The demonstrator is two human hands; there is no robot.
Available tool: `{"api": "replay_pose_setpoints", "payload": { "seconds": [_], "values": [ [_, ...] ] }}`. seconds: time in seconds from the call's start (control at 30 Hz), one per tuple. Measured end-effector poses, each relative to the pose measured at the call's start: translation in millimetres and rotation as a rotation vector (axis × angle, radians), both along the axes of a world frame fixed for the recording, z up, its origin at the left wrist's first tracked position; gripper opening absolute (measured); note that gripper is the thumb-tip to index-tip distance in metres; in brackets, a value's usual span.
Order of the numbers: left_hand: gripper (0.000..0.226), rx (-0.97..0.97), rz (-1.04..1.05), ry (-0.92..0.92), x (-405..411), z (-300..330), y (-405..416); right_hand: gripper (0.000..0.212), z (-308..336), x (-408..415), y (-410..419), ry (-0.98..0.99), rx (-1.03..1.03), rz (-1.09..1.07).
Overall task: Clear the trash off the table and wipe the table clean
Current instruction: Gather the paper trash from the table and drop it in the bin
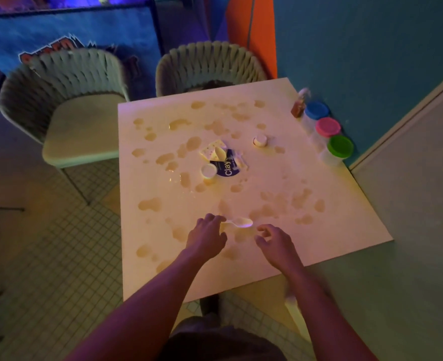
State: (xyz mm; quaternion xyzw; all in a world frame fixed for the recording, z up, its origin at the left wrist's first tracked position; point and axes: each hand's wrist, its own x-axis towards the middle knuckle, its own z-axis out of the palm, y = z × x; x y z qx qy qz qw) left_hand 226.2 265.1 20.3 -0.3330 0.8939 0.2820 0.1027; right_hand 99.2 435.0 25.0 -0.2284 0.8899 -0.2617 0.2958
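Note:
A white square table (pixel 332 225) is covered with several yellowish wet stains. Near its front edge lies a white plastic spoon (pixel 238 223). My left hand (pixel 206 237) has its fingers curled round the spoon's handle end. My right hand (pixel 276 239) hovers just right of the spoon, fingers loosely bent, holding nothing. At the table's middle sits a pile of trash: a torn blue "Clay" wrapper (pixel 226 168), crumpled paper (pixel 212 149) and a small white cap (pixel 208 170). Another small white cap (pixel 260 140) stands to the right of the pile.
Three tubs with blue (pixel 316 110), pink (pixel 327 127) and green (pixel 341 146) lids line the right edge by the teal wall, behind them a small brown bottle (pixel 299 106). Two woven chairs (pixel 66 100) (pixel 210 66) stand at the far left and far side. The floor is tiled.

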Motion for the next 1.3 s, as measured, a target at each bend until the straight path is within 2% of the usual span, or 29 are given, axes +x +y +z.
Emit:
{"api": "replay_pose_setpoints", "payload": {
  "seconds": [0.4, 0.77, 0.97, 1.13, 1.3],
  "values": [
    [0.045, -0.111, -0.106, -0.097, -46, -18, -14, 0.031, -8, -45, -47, -0.048, 0.031, 0.024],
    [0.027, -0.154, -0.038, -0.17, -58, -21, -13, 0.03, -16, -134, -77, -0.116, -0.041, 0.107],
    [0.029, -0.129, 0.136, -0.16, -70, -22, -9, 0.029, -13, -176, -91, -0.126, -0.075, 0.164],
    [0.026, -0.047, 0.375, -0.044, -88, -18, -14, 0.03, -12, -210, -112, -0.083, -0.076, 0.189],
    [0.017, -0.013, 0.53, 0.052, -113, -5, -39, 0.032, -12, -237, -144, 0.015, -0.076, 0.182]
  ]
}}
